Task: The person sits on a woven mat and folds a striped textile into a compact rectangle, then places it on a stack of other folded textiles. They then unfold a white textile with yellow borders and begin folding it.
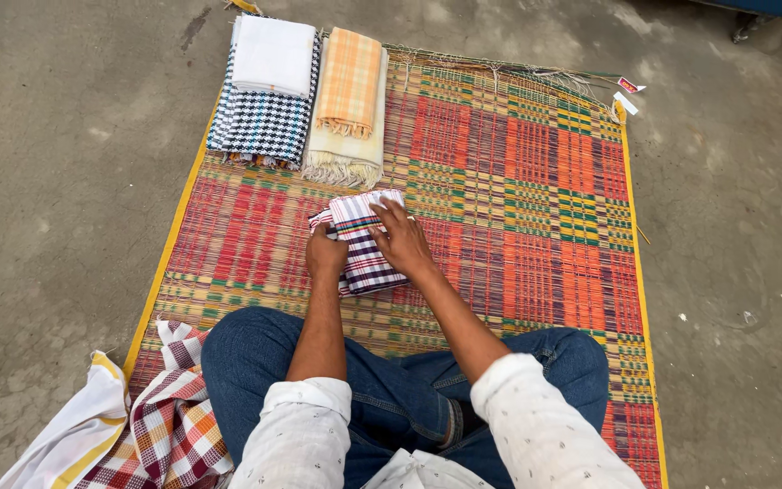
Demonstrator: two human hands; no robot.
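Two small labels show, both well apart from the fingers (pixel 389 210), far up and to the right of them at the mat's (pixel 518 163) fringed far corner. The red tag (pixel 631 86) (a little oblong with a pale patch on it) lies just off the mat's edge. The white tag (pixel 625 102), a plain slanted strip, sits just below it, near the yellow border.
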